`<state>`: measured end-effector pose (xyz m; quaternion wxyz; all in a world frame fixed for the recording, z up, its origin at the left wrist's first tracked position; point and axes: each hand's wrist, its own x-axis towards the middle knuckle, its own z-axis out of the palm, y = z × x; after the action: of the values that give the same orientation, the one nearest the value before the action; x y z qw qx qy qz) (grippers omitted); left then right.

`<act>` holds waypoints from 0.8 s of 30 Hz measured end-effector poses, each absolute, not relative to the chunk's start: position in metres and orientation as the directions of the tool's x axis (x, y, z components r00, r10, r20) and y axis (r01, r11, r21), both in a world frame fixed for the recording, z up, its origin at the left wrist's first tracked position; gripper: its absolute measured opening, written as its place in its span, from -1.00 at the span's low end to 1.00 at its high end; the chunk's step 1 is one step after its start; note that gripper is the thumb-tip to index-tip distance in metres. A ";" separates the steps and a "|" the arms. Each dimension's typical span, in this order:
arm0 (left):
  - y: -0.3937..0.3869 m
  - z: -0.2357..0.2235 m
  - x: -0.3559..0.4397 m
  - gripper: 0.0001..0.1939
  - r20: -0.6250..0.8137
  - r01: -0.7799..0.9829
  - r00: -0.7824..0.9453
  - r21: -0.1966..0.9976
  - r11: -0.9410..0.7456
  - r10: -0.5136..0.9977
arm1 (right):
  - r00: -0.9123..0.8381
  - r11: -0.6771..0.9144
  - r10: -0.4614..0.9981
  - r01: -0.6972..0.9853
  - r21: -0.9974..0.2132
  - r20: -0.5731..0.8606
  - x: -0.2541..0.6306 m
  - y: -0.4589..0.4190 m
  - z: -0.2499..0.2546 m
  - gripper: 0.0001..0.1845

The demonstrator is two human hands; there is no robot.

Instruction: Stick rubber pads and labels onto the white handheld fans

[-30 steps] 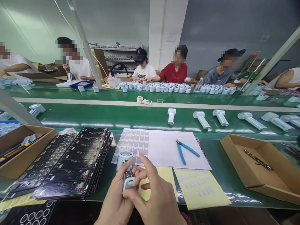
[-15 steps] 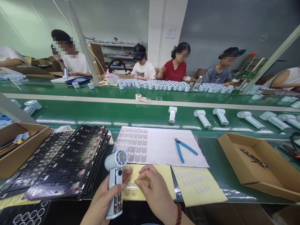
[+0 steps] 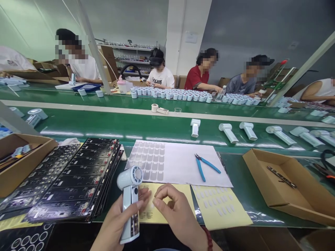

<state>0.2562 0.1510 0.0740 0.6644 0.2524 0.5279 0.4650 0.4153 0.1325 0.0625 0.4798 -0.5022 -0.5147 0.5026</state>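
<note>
My left hand (image 3: 119, 223) grips the handle of a pale blue handheld fan (image 3: 129, 198), held upright with its round head on top and a dark circuit strip showing along the handle's side. My right hand (image 3: 175, 212) hovers just right of the fan over a yellow sticker sheet (image 3: 154, 205), fingers curled in a pinch; what they hold is too small to see. A white backing sheet (image 3: 180, 164) with grey pads lies beyond.
Stacked black circuit panels (image 3: 70, 181) lie at left, blue cutters (image 3: 205, 166) on the white sheet, a cardboard tray (image 3: 285, 188) at right, another box (image 3: 18, 164) far left. Finished fans (image 3: 195, 127) ride the green conveyor. Several people sit across.
The fan went from lying low between both hands to upright in my left hand. My right hand left the fan and moved over the yellow sheet.
</note>
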 end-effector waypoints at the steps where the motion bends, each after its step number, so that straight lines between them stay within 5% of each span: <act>1: 0.152 0.076 0.258 -0.53 -0.471 -0.356 0.020 0.821 0.447 0.882 | -0.058 -0.009 0.998 -0.002 -1.000 -0.009 0.414 0.132 0.068 -0.86; 6: 0.165 0.083 0.267 -0.46 -0.537 -0.431 -0.003 0.762 0.483 0.844 | -0.108 0.037 0.994 0.064 -0.997 0.030 0.406 0.133 0.094 -0.88; 16: 0.176 0.092 0.282 -0.72 -0.523 -0.485 -0.049 0.758 0.437 0.851 | -0.094 0.069 0.994 0.205 -0.976 0.050 0.407 0.143 0.099 -0.83; 21: 0.179 0.095 0.288 -0.76 -0.515 -0.504 -0.049 0.753 0.424 0.856 | -0.072 0.207 0.978 0.372 -0.905 0.195 0.405 0.143 0.090 -0.84; 24: 0.180 0.097 0.290 -0.80 -0.548 -0.517 -0.041 0.727 0.452 0.835 | -0.037 0.237 0.971 0.295 -0.926 0.237 0.406 0.142 0.089 -0.85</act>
<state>0.2902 0.1803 0.0966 0.6753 0.1530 0.5195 0.5007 0.4062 0.1424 0.0886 0.4757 -0.5053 -0.6263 0.3551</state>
